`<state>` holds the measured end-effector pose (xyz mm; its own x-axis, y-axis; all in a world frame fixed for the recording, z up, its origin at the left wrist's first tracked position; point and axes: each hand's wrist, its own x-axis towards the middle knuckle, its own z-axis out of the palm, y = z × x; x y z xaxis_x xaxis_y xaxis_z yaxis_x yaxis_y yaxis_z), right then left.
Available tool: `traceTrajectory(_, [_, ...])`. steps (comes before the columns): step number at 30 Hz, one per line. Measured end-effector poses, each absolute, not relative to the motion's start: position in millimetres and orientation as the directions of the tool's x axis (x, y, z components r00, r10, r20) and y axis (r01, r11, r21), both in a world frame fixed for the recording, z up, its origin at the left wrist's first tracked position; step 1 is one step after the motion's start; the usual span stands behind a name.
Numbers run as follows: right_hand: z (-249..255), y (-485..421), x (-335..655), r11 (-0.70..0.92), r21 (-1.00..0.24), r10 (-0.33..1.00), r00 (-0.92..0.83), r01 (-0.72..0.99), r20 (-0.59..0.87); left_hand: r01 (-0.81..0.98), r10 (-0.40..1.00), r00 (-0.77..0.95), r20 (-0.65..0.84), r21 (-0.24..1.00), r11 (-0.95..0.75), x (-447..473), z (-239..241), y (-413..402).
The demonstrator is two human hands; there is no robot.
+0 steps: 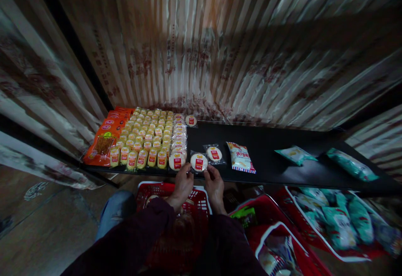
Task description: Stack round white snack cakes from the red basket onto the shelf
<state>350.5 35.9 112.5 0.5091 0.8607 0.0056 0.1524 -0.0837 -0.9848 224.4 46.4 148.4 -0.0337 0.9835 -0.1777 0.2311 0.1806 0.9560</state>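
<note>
My left hand (pixel 183 185) and my right hand (pixel 214 186) both pinch the near edge of one round wrapped snack with a red label (pixel 199 162), which lies on the front of a black shelf (pixel 270 171). To its left stands a row of the same round snacks (pixel 178 142), and another lies just to its right (pixel 214 153). One more round snack (pixel 191 120) sits at the back of the shelf.
Rows of small yellow packets (pixel 147 135) and orange packets (pixel 106 140) fill the shelf's left end. A white snack bag (pixel 240 157) and teal bags (pixel 295 154) lie to the right. Red baskets (pixel 194 200) stand below, one holding teal bags (pixel 339 221).
</note>
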Motion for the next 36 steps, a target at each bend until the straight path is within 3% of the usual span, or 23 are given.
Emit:
traceTrajectory(11, [109.3, 61.1, 363.3, -0.066, -0.955, 0.879, 0.47, 0.289, 0.081, 0.279, 0.974, -0.033, -0.223, 0.934, 0.224, 234.3, 173.1, 58.2])
traceTrajectory(16, [107.1, 75.8, 364.2, -0.063, -0.959, 0.872, 0.483, 0.275, 0.081, 0.253, 0.96, -0.048, -0.274, 0.927, 0.277, 240.1, 179.0, 65.4])
traceTrajectory(36, [107.6, 101.9, 368.4, -0.105, -0.963, 0.848, 0.527, 0.249, 0.044, 0.277, 0.965, -0.077, -0.25, 0.925, 0.262, 252.9, 176.0, 90.0])
